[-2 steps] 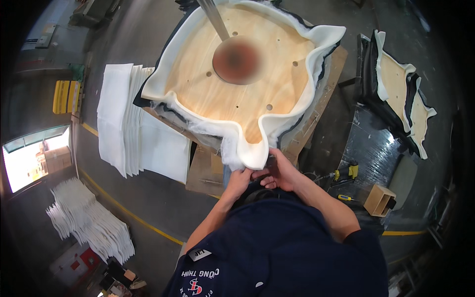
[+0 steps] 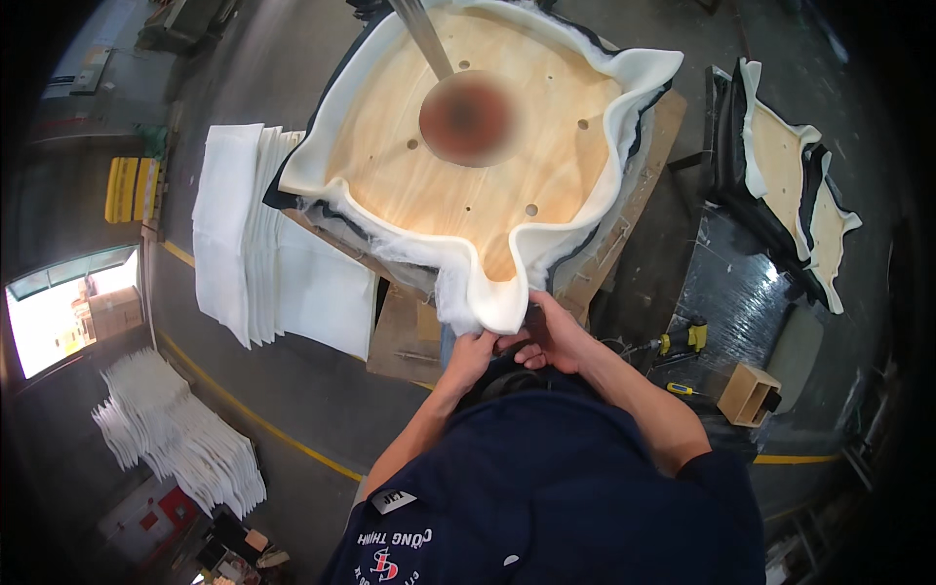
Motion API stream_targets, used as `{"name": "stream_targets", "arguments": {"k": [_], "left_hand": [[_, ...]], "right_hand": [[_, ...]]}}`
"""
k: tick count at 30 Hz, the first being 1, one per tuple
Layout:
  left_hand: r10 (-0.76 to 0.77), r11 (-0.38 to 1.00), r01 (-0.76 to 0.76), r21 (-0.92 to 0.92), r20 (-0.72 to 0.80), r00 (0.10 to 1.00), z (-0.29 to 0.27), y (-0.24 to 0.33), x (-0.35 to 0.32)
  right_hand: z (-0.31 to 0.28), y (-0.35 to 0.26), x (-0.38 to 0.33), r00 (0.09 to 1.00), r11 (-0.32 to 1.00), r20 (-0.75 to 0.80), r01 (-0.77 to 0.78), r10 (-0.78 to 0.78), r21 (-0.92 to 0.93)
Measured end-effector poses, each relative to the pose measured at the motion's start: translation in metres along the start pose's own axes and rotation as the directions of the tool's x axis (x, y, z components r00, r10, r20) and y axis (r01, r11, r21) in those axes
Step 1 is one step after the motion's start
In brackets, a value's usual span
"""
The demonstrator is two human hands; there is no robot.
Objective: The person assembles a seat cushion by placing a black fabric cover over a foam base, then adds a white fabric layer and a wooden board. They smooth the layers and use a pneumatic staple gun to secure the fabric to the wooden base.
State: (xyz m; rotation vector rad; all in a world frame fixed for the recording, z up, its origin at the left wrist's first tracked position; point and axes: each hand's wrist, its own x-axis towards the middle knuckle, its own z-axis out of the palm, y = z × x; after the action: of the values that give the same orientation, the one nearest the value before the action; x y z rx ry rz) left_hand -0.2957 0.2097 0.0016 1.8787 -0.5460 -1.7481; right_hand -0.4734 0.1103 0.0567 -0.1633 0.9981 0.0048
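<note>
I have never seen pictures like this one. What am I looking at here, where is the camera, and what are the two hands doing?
There is no machine here. The camera sits on a person's head and looks down, so you see that person's own dark blue shirt and forearms coming in from below. The wide lens bends straight lines near the rim.

In the middle lies a round wooden seat panel with white foam padding and dark covering wrapped up around its edge. It rests on a work table. The left hand and right hand both grip the near fold of the foam and covering at the panel's edge.

To the left is a stack of white foam sheets. To the right lie two more padded panels, and on the floor a yellow power tool and a small wooden box.
</note>
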Motion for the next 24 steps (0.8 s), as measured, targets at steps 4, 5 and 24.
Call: {"name": "stream_targets", "arguments": {"k": [4,5,24], "left_hand": [[-0.013,0.885,0.12,-0.451,0.233,0.972,-0.006,0.008,-0.01],[0.002,0.807,0.193,-0.558,0.33,0.944,-0.01,0.01,-0.015],[-0.129,0.964,0.15,-0.218,0.111,0.985,0.0,0.042,-0.027]], "right_hand": [[-0.014,0.016,0.009,0.984,0.984,0.035,0.172,-0.174,0.047],[-0.019,0.022,0.007,0.975,0.974,0.042,0.217,-0.22,0.069],[-0.013,0.017,0.011,0.998,0.99,-0.031,0.054,-0.05,0.133]]}}
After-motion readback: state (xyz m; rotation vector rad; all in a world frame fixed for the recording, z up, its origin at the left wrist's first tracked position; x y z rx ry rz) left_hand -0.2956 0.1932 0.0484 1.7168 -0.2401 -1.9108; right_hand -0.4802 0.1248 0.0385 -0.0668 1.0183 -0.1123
